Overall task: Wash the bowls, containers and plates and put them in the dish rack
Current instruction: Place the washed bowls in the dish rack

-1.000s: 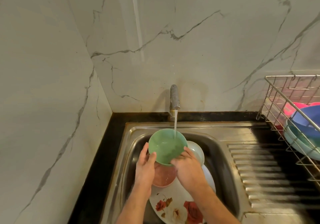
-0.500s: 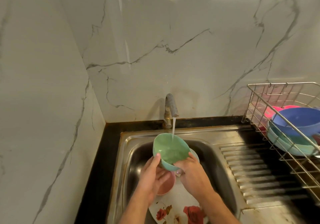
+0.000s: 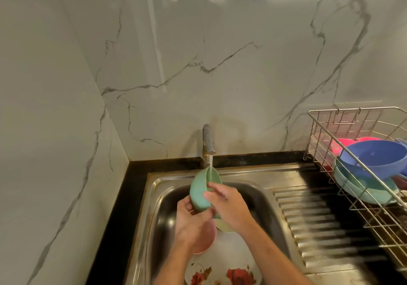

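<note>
The left hand (image 3: 193, 216) grips the base of the round green plastic bowl (image 3: 201, 191), fingers curled round its lower side. The right hand (image 3: 229, 205) holds the bowl's rim edge between thumb and fingers. The bowl is tipped on its side above both hands, its opening turned toward the right hand, directly under the running water of the grey metal tap (image 3: 208, 139).

Procedure, as judged: rotate the bowl so the stream reaches the whole interior, then the outside; drain it before carrying it to the wire dish rack (image 3: 361, 199), well to the right of the right hand.

Count in the steel sink (image 3: 259, 199): one pink bowl (image 3: 208, 238) below the left hand, one pale bowl (image 3: 222, 225) under the right wrist, one white floral plate (image 3: 224, 269) nearer the person. In the rack: one blue bowl (image 3: 372, 159), one teal dish (image 3: 363, 190), and pink items whose number cannot be determined.
</note>
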